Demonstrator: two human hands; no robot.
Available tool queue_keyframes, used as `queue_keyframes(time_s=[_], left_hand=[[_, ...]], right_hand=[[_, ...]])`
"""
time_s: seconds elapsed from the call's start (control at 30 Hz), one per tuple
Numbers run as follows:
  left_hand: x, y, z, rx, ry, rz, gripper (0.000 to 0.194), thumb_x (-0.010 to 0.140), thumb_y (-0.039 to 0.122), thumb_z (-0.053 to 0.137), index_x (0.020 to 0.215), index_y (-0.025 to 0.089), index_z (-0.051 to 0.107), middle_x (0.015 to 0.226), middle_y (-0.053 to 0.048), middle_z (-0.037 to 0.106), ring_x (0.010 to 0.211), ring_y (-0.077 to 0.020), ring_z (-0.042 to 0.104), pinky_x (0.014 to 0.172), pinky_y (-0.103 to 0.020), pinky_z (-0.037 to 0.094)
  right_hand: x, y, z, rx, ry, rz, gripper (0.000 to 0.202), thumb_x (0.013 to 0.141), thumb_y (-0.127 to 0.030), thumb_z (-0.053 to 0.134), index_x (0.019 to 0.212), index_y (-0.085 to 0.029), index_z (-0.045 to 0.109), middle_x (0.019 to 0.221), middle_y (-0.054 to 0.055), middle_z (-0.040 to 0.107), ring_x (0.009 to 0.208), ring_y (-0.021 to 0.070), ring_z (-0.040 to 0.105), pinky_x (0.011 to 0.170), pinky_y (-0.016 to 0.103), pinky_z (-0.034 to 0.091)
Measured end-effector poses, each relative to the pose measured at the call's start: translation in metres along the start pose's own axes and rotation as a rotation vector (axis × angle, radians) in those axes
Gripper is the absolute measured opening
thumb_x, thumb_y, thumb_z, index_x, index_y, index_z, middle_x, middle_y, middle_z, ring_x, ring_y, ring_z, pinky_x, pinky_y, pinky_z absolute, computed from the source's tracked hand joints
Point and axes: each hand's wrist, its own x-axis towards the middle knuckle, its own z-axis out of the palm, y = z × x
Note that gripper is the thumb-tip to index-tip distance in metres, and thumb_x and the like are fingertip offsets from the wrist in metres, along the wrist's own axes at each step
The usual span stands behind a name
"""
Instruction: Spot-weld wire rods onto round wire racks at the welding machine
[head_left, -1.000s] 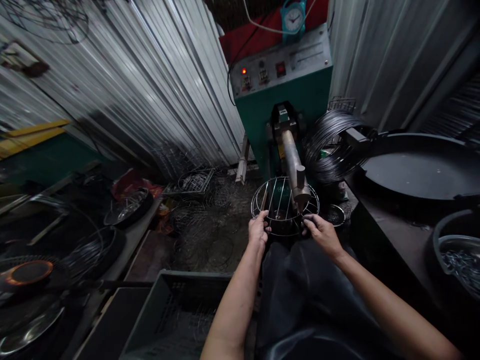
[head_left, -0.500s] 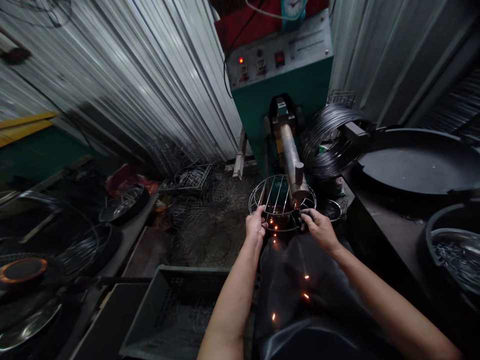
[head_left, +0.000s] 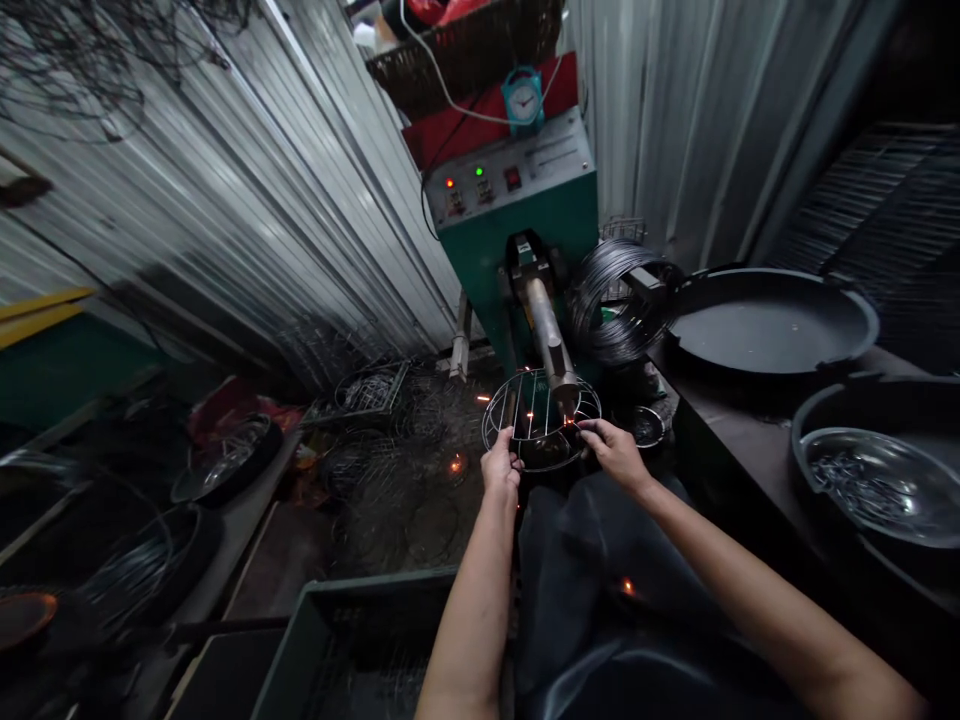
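Note:
A round wire rack (head_left: 532, 437), with parallel bars across its ring, sits under the metal arm (head_left: 550, 340) of a green spot-welding machine (head_left: 480, 262). My left hand (head_left: 501, 464) is closed on the near left of its rim, thumb on top. At the near right of the rim, my right hand (head_left: 613, 452) pinches with thumb and forefinger, close to the arm's tip. What lies in that pinch is too small to make out. Sparks (head_left: 568, 421) glow right at the tip, and more fly off to the left and over the dark apron (head_left: 592, 570).
A wire coil (head_left: 621, 300) hangs right of the machine. Beyond it are a wide black pan (head_left: 772, 325) and a metal bowl (head_left: 892, 490) of small wire pieces. At lower left stands a green crate (head_left: 300, 640). Wire rings (head_left: 431, 525) lie on the floor.
The view has tilted up and shifted, showing more of the machine. A green light now glows beside the red one on its panel. Sparks fly in new places; both hands stay at the rack.

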Motion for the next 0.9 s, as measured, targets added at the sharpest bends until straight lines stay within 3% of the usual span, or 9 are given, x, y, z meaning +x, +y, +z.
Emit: queue_keyframes(time_s=[0.13, 0.3, 0.43, 0.53, 0.67, 0.77, 0.9], left_hand=[[-0.005, 0.001, -0.005, 0.019, -0.030, -0.072, 0.027, 0.069, 0.034, 0.068, 0.068, 0.017, 0.047, 0.053, 0.007, 0.034, 0.045, -0.0071, 0.033, 0.042, -0.021, 0.031], [0.001, -0.012, -0.035, 0.021, -0.100, -0.180, 0.040, 0.075, 0.056, 0.054, 0.080, 0.017, 0.047, 0.071, 0.001, 0.048, 0.059, -0.0122, 0.049, 0.055, -0.030, 0.046], [0.007, -0.055, -0.067, -0.061, -0.103, -0.312, 0.037, 0.082, 0.052, 0.043, 0.083, 0.015, 0.047, 0.074, -0.002, 0.052, 0.061, -0.0138, 0.054, 0.057, -0.033, 0.049], [0.000, -0.101, -0.087, -0.127, -0.088, -0.374, 0.029, 0.085, 0.043, 0.044, 0.079, 0.015, 0.047, 0.066, 0.000, 0.050, 0.053, -0.0109, 0.051, 0.050, -0.026, 0.046], [-0.013, -0.144, -0.102, -0.147, -0.041, -0.300, 0.018, 0.086, 0.029, 0.044, 0.075, 0.016, 0.046, 0.060, 0.002, 0.047, 0.047, -0.0076, 0.048, 0.046, -0.019, 0.040], [-0.013, -0.153, -0.105, -0.120, -0.061, -0.218, 0.015, 0.086, 0.027, 0.045, 0.075, 0.016, 0.048, 0.060, 0.002, 0.048, 0.046, -0.0070, 0.047, 0.045, -0.018, 0.039], [-0.004, -0.157, -0.107, -0.077, -0.070, -0.188, 0.012, 0.084, 0.027, 0.048, 0.078, 0.017, 0.050, 0.062, 0.002, 0.050, 0.048, -0.0077, 0.049, 0.044, -0.018, 0.039]], right_hand=[[-0.035, 0.008, -0.031, -0.059, 0.113, -0.003, 0.035, 0.078, -0.038, 0.050, 0.106, -0.018, 0.058, 0.086, 0.006, 0.069, 0.066, 0.0179, 0.064, 0.061, 0.029, 0.050], [-0.129, 0.043, -0.105, -0.233, 0.184, 0.125, 0.031, 0.077, -0.036, 0.051, 0.100, -0.018, 0.061, 0.075, 0.004, 0.068, 0.063, 0.0187, 0.064, 0.065, 0.031, 0.050], [-0.204, 0.070, -0.168, -0.260, 0.367, 0.283, 0.032, 0.076, -0.039, 0.051, 0.098, -0.018, 0.061, 0.082, 0.006, 0.069, 0.063, 0.0186, 0.064, 0.063, 0.031, 0.051], [-0.231, 0.079, -0.215, -0.289, 0.527, 0.387, 0.039, 0.076, -0.043, 0.050, 0.103, -0.016, 0.060, 0.077, 0.006, 0.069, 0.063, 0.0195, 0.064, 0.058, 0.030, 0.050], [-0.213, 0.087, -0.276, -0.548, 0.559, 0.454, 0.039, 0.079, -0.037, 0.047, 0.108, -0.014, 0.059, 0.079, 0.007, 0.069, 0.073, 0.0214, 0.065, 0.065, 0.031, 0.050], [-0.170, 0.097, -0.309, -0.898, 0.410, 0.580, 0.030, 0.080, -0.027, 0.047, 0.105, -0.016, 0.062, 0.094, 0.009, 0.069, 0.089, 0.0237, 0.063, 0.075, 0.033, 0.048], [-0.114, 0.116, -0.327, -1.035, 0.287, 0.669, 0.025, 0.070, -0.018, 0.060, 0.094, -0.012, 0.065, 0.103, 0.017, 0.065, 0.100, 0.0320, 0.058, 0.082, 0.040, 0.044]])
